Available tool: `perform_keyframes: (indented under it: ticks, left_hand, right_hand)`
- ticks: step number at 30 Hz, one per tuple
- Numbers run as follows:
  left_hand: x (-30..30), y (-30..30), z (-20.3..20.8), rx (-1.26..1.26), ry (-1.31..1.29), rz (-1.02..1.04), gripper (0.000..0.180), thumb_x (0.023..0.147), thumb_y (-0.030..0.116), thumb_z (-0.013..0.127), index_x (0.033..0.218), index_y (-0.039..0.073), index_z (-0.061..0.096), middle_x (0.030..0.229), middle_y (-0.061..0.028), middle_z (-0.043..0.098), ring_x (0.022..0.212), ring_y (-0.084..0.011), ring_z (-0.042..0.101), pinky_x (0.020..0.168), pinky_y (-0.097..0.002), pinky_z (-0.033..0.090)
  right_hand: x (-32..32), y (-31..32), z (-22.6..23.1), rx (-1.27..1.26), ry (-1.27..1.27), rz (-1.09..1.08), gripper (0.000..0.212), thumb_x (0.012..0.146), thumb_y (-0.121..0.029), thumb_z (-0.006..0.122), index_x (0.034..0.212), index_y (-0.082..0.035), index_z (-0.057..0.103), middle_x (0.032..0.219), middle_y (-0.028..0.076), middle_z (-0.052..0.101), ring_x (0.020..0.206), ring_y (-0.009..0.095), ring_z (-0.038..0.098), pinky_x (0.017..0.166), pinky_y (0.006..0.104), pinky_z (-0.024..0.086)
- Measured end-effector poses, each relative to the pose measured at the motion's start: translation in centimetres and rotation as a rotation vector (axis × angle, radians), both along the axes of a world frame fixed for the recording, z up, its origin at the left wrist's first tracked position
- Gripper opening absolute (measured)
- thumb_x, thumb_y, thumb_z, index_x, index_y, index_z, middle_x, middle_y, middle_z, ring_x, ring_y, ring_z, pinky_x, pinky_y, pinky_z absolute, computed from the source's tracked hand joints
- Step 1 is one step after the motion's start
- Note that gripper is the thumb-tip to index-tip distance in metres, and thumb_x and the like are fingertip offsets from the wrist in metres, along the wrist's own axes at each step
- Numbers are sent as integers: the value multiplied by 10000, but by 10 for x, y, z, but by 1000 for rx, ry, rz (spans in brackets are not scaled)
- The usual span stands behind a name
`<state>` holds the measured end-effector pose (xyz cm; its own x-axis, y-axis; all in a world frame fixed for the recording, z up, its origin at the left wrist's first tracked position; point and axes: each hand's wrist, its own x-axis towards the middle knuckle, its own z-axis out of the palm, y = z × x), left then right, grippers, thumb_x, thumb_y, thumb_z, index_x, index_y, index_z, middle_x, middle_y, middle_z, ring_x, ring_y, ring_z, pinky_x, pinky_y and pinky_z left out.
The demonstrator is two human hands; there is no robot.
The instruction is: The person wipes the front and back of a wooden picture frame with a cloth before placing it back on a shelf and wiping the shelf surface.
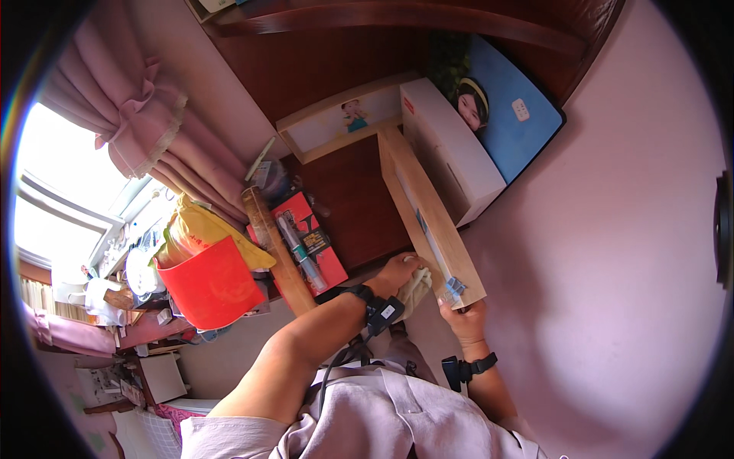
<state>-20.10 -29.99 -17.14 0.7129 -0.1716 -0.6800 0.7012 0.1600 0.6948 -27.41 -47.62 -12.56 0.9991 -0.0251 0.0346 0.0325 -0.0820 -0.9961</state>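
Observation:
In my right hand is the near end of a light wooden picture frame, the fingers closed on its corner. The frame stands tilted on edge, its far end near a white box. My left hand is closed on a crumpled cream cloth, just left of the frame's near end. Whether the cloth touches the frame I cannot tell. A small blue patch shows inside the frame near my right hand. Both wrists wear black straps with small devices.
Another wooden picture frame leans at the back of the dark red tabletop. A blue portrait panel stands behind the white box. Left lie a red box, a long brown wooden piece, a red bin and a yellow bag.

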Motion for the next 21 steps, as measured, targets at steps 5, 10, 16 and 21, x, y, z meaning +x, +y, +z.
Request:
perform_keyframes:
  ticks: [5,10,16,21]
  left_hand:
    - [13,-2,-24,59,-23,-16,264,886,215,533,1081,48,594,893,-46,626,775,-138,597,709,-264,497]
    - [27,-5,-19,-27,-108,-82,313,888,238,544,1111,23,593,927,-45,617,818,-121,571,731,-255,471]
    - [28,0,-12,23,-34,-127,322,885,265,559,1109,38,603,959,-46,617,855,-136,562,768,-265,461]
    - [21,16,-8,78,-27,-28,292,884,253,554,1097,63,614,994,-41,613,865,-143,563,797,-263,457]
  right_hand:
    - [4,4,2,60,80,-56,341,677,-68,740,982,5,607,898,37,620,806,107,587,735,261,480]
    - [22,-3,-5,62,138,-39,354,689,-52,709,1018,14,595,908,50,631,801,125,610,731,269,500]
    - [45,-20,-25,-33,90,11,364,716,-31,678,1065,20,586,939,60,644,844,146,632,764,275,508]
    - [55,-19,-29,31,142,16,364,726,-33,687,1072,13,583,949,62,644,857,147,630,771,278,506]
